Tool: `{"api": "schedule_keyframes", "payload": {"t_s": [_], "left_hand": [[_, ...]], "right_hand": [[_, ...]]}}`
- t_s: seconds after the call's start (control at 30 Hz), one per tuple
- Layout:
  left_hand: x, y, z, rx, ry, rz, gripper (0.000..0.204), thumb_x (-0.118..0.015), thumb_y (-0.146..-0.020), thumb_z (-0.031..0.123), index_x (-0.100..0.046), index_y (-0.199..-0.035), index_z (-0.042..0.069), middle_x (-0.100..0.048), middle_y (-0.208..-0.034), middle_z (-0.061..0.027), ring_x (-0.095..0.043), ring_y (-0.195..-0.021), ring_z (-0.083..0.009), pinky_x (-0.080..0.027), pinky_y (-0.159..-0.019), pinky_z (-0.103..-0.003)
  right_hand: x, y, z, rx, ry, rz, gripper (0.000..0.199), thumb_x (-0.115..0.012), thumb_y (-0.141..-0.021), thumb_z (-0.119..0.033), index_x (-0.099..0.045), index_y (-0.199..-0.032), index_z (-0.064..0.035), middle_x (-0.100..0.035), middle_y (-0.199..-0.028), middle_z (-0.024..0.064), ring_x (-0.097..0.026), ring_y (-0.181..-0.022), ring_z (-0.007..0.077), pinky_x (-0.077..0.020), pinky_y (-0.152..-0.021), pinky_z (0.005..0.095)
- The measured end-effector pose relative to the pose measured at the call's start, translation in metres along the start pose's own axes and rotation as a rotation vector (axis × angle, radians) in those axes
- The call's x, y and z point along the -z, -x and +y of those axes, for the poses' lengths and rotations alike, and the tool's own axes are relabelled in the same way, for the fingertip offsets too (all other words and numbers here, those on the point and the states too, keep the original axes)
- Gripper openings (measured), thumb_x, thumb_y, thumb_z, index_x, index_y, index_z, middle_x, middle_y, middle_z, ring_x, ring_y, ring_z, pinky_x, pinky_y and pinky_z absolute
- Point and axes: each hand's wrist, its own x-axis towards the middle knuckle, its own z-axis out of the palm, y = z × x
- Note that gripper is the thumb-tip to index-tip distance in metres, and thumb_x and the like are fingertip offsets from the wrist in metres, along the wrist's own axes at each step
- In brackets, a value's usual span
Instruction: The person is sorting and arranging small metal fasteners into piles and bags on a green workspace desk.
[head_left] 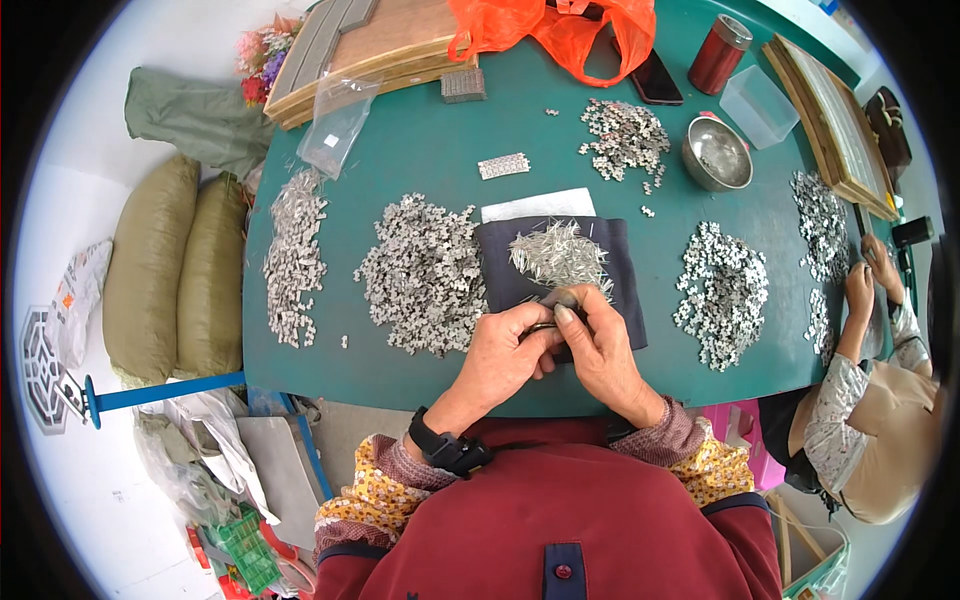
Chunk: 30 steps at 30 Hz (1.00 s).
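Apron foremost; left hand and right hand pinch a dark piece by tabletop's near edge. Jumbled pins beyond, nearer right.

Clear bag, upper left: bore a pale label, too small to read.
Crumpled bag, far left: showed orange print, blurred.
Readable words: I made out none.
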Motion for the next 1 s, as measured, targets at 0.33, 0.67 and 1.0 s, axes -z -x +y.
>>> {"api": "schedule_keyframes", "payload": {"t_s": [0.33,0.67,1.0], "left_hand": [[0.008,0.0,-0.004,-0.01,-0.016,-0.026,0.011,-0.06,-0.096,0.005,-0.067,-0.097,-0.002,-0.066,-0.074,-0.0039,-0.063,-0.061,-0.0087,-0.052,-0.052,-0.023],[0.012,0.002,-0.005,0.005,0.038,-0.031,0.011,-0.058,-0.097,0.005,-0.066,-0.095,-0.003,-0.066,-0.073,-0.0052,-0.065,-0.062,-0.0102,-0.054,-0.052,-0.024],[0.013,-0.003,-0.011,-0.022,0.056,-0.048,0.011,-0.057,-0.097,0.004,-0.065,-0.092,-0.003,-0.066,-0.072,-0.0051,-0.065,-0.062,-0.0101,-0.054,-0.052,-0.024]], "right_hand": [[-0.013,0.001,0.002,-0.025,-0.06,0.054,0.016,-0.051,-0.103,-0.014,-0.055,-0.103,0.0009,-0.062,-0.081,0.0067,-0.058,-0.069,0.0102,-0.05,-0.063,0.0282],[-0.019,0.004,0.003,-0.073,-0.038,0.08,0.015,-0.05,-0.102,-0.013,-0.056,-0.106,0.0006,-0.059,-0.08,0.004,-0.055,-0.07,0.0087,-0.0487,-0.063,0.0273],[-0.018,0.002,0.005,-0.07,-0.06,0.061,0.013,-0.051,-0.102,-0.012,-0.055,-0.106,0.0001,-0.06,-0.081,0.0064,-0.056,-0.07,0.011,-0.0479,-0.061,0.0275]]}}
